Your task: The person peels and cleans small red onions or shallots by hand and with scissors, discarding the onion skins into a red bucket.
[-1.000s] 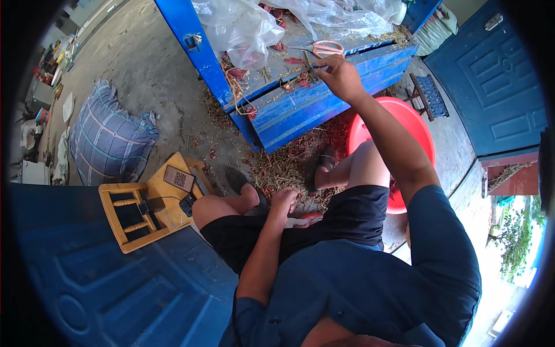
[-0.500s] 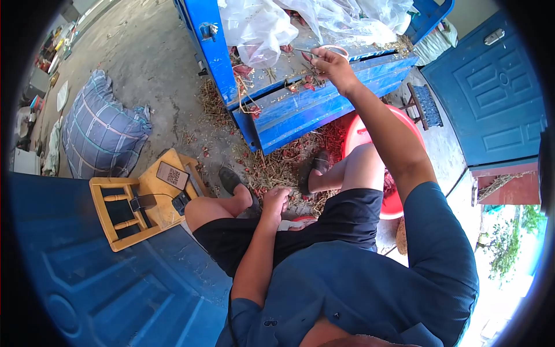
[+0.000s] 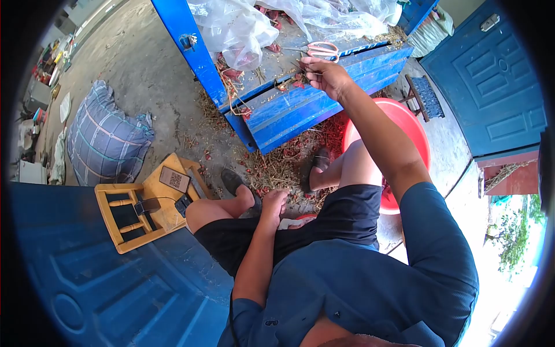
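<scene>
Lying near the right hand (image 3: 327,75): scissors (image 3: 322,50) and plastic (image 3: 230,29).

There are two bare hands (image 3: 328,78) (image 3: 274,203), one pair of pink-handled scissors (image 3: 311,47), one large round red plastic basin (image 3: 414,127), one yellow wooden chair (image 3: 156,184), two dark shoes (image 3: 232,181) (image 3: 306,174) and one blue checked fabric bundle (image 3: 110,136).

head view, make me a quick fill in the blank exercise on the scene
The hand nearest the scissors is the person's ____ one.
Those scissors have ____ handles.
The QR code lies on a yellow wooden ____.
The large red basin stands on the person's ____ side.

Missing words: right; pink; chair; right.
</scene>
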### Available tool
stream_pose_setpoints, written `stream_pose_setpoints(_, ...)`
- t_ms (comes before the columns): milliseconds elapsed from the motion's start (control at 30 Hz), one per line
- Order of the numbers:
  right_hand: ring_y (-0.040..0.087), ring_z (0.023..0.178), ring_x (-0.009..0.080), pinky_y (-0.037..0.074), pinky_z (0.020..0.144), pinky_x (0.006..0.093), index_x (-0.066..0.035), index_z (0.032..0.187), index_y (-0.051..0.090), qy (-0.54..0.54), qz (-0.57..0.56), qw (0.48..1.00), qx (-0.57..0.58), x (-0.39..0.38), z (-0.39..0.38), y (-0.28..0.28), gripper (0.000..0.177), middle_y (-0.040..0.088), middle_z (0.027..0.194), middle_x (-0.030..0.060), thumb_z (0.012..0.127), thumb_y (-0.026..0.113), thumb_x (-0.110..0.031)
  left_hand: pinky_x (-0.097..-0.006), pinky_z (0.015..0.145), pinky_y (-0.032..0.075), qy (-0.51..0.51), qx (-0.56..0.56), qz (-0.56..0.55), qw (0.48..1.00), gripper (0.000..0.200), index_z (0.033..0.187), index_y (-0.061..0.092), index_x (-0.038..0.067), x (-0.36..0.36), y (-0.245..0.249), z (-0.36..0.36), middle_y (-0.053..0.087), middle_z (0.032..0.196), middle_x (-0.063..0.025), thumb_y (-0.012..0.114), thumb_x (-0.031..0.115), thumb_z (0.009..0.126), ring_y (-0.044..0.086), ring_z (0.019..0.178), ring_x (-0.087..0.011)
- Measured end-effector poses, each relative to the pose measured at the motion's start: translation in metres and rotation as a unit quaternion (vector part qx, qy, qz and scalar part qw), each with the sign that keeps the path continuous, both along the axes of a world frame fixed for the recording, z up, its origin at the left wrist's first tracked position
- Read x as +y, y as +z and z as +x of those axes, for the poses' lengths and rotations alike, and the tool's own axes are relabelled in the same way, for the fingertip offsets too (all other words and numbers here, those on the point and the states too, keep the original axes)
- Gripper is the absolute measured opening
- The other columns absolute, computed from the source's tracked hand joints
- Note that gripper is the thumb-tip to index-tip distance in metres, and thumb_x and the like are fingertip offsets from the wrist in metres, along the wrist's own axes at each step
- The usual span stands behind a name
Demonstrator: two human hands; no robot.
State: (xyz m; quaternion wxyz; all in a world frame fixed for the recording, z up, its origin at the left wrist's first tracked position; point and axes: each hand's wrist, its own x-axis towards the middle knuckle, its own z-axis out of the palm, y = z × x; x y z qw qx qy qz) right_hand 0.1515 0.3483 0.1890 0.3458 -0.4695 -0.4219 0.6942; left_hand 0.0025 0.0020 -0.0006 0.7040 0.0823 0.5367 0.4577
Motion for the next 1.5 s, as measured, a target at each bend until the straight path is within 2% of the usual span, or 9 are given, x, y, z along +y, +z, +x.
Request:
stream_pose_setpoints(133, 0.063, 0.075, 0.0063, 0.052, 0.067, 0.0238, -0.013, 0.117, 0.069, -0.001, 0.01, 0.999, -0.053, 0.011, -0.003, 0.0, 0.023, 0.067, 0.093, -0.0058, 0.096, 0.059, -0.016, -0.0208, 0.041, 0.028, 0.007, -0.008, 0.005, 1.0, 0.007, 0.089, 0.064, 0.007, -0.002, -0.002, -0.001, 0.045, 0.062, 0.0072, 0.063, 0.014, 0.089, 0.037, 0.047, -0.0033)
stream_pose_setpoints(300, 0.065, 0.075, 0.0113, 0.055, 0.063, 0.0266, -0.005, 0.111, 0.07, 0.039, 0.199, 0.957, -0.209, 0.033, 0.002, -0.013, 0.023, 0.07, 0.09, 0.0014, 0.089, 0.066, -0.012, -0.0208, 0.041, 0.027, 0.015, -0.002, -0.003, 1.0, 0.007, 0.088, 0.063, 0.008, -0.001, 0.0, -0.002, 0.044, 0.061, 0.0072, 0.064, 0.015, 0.088, 0.037, 0.046, -0.0032)
stream_pose_setpoints(533, 0.064, 0.067, 0.0104, 0.052, 0.058, 0.0262, -0.003, 0.094, 0.073, -0.047, 0.222, 0.932, -0.282, 0.026, 0.011, 0.0, 0.028, 0.071, 0.084, 0.0045, 0.088, 0.073, -0.03, -0.0208, 0.041, 0.028, 0.013, -0.008, -0.006, 1.0, 0.007, 0.088, 0.063, 0.008, 0.001, -0.003, -0.003, 0.044, 0.061, 0.0075, 0.064, 0.014, 0.088, 0.037, 0.046, -0.0031)
stream_pose_setpoints(933, 0.051, 0.056, 0.0063, 0.041, 0.05, 0.023, -0.007, 0.083, 0.066, -0.173, 0.144, 0.969, -0.105, -0.039, 0.108, -0.035, 0.032, 0.058, 0.07, -0.0024, 0.093, 0.069, -0.037, -0.0224, 0.042, 0.027, 0.0, 0.003, -0.012, 1.0, 0.008, 0.092, 0.064, 0.007, 0.003, -0.007, -0.001, 0.043, 0.061, 0.0066, 0.061, 0.012, 0.088, 0.038, 0.048, -0.0049)
stream_pose_setpoints(1033, 0.065, 0.064, 0.0148, 0.052, 0.06, 0.0313, 0.0, 0.083, 0.072, -0.207, 0.205, 0.852, -0.434, -0.074, 0.192, -0.075, 0.04, 0.065, 0.065, 0.008, 0.089, 0.071, -0.04, -0.0226, 0.042, 0.027, -0.005, 0.006, -0.019, 1.0, 0.008, 0.091, 0.064, 0.007, 0.004, -0.012, 0.001, 0.043, 0.061, 0.0065, 0.061, 0.013, 0.088, 0.038, 0.047, -0.0049)
stream_pose_setpoints(1100, 0.07, 0.085, 0.028, 0.054, 0.076, 0.0411, -0.004, 0.096, 0.073, -0.154, 0.265, 0.712, -0.632, -0.103, 0.231, -0.102, 0.044, 0.071, 0.088, 0.0122, 0.084, 0.073, -0.046, -0.0227, 0.042, 0.027, -0.006, -0.008, -0.016, 1.0, 0.009, 0.091, 0.064, 0.006, 0.005, -0.022, 0.004, 0.043, 0.061, 0.0066, 0.062, 0.014, 0.087, 0.037, 0.047, -0.0049)
stream_pose_setpoints(1133, 0.07, 0.086, 0.0276, 0.054, 0.078, 0.0402, -0.004, 0.097, 0.073, -0.153, 0.266, 0.708, -0.636, -0.113, 0.232, -0.102, 0.044, 0.071, 0.092, 0.0125, 0.085, 0.072, -0.047, -0.0227, 0.042, 0.027, -0.007, -0.011, -0.016, 1.0, 0.009, 0.091, 0.064, 0.006, 0.006, -0.02, 0.006, 0.043, 0.061, 0.0066, 0.062, 0.014, 0.087, 0.037, 0.047, -0.0049)
stream_pose_setpoints(1333, 0.067, 0.077, 0.0201, 0.053, 0.071, 0.0324, -0.003, 0.093, 0.073, -0.109, 0.441, 0.798, -0.396, -0.061, 0.096, -0.038, 0.021, 0.068, 0.089, 0.012, 0.087, 0.075, -0.023, -0.0212, 0.041, 0.028, -0.044, -0.01, -0.027, 0.999, 0.007, 0.087, 0.064, 0.007, 0.02, -0.018, 0.012, 0.044, 0.06, 0.0069, 0.063, 0.014, 0.088, 0.038, 0.046, -0.0044)
stream_pose_setpoints(1500, 0.068, 0.095, 0.0287, 0.054, 0.085, 0.0396, -0.014, 0.117, 0.069, -0.014, 0.498, 0.759, -0.418, 0.005, -0.034, 0.006, 0.04, 0.068, 0.106, 0.012, 0.084, 0.072, -0.037, -0.0224, 0.043, 0.028, 0.004, -0.012, -0.029, 1.0, 0.008, 0.092, 0.064, 0.008, 0.018, -0.01, 0.003, 0.043, 0.061, 0.0066, 0.06, 0.013, 0.087, 0.039, 0.048, -0.0051)
